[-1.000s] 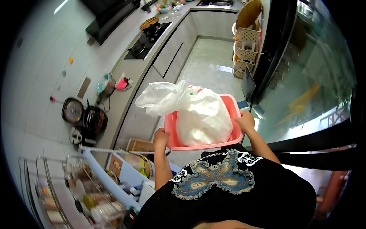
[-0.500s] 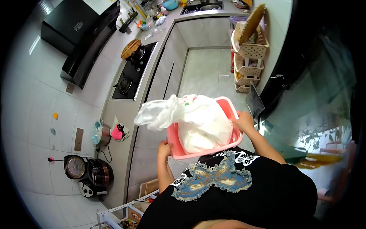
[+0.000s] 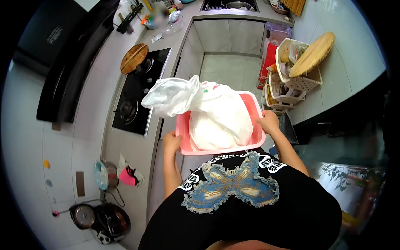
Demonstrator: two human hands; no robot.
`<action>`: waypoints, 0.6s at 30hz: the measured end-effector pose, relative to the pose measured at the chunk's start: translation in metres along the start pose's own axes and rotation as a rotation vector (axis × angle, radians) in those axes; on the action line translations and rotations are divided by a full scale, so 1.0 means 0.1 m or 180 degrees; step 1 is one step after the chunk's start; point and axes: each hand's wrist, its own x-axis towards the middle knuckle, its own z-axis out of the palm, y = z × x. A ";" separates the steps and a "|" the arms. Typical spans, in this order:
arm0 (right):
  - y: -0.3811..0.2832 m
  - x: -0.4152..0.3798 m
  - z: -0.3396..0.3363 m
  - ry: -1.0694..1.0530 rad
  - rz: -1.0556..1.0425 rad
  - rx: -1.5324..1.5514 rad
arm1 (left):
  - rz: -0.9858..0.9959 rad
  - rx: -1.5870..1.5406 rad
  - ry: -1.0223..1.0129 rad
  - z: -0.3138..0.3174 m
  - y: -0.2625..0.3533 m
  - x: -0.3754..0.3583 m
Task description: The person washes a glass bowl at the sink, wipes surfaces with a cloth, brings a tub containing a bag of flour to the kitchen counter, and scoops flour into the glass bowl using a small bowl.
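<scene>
A pink plastic basin is held level in front of my body. Inside it lies a full white plastic bag, its contents hidden, with the gathered top leaning out over the left rim. My left hand is closed around the basin's left end near the front corner. On the opposite end, my right hand grips the rim, thumb on the upper side.
On the left runs a counter with a gas stove, a wooden lid and a rice cooker. A sink is at the far end. Stacked storage baskets stand along the right wall, topped by a round woven tray.
The view has advanced into the kitchen, so the stove and stacked baskets look nearer. The basin sits slightly higher in view, both hands still on it.
</scene>
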 end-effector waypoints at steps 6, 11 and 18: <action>-0.68 1.19 -0.25 0.0405 0.0237 0.0248 | 0.0246 -0.0107 -0.0228 -0.15 1.16 1.75; -1.00 2.57 -0.42 0.0472 0.0394 0.0394 | 0.0503 0.0105 -0.0514 -0.11 2.18 3.14; -1.47 4.57 -0.89 0.0642 0.0221 0.0424 | 0.0571 -0.0106 -0.0499 0.22 3.04 4.79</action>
